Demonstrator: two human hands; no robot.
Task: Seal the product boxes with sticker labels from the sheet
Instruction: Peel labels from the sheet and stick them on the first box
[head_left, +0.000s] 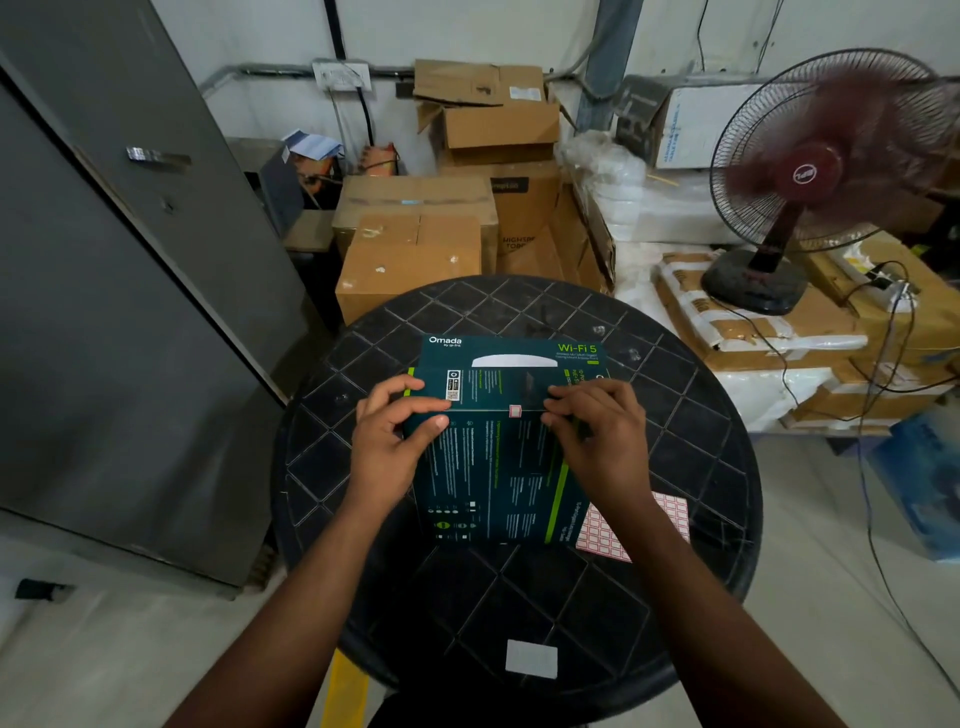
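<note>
Both forearms are bare to the frame's edge, with seemingly no sleeves, gloves, rings or watch.

Table room around the box

The black table (519, 597) lies bare nearest the person; the sticker sheet (670, 514) occupies the right side.

so the box (498, 447) sits mid-table (571, 613), with another box (514, 353) right behind it. left hand (389, 441) is on its left edge, right hand (597, 431) on the right, and a sticker (515, 411) sits between them on the far edge. sticker sheet (639, 525) lies right of the box, partly under the right arm. cartons (415, 249) are stacked behind the table, fan (810, 171) off to the back right, cabinet (104, 260) to the left
</note>
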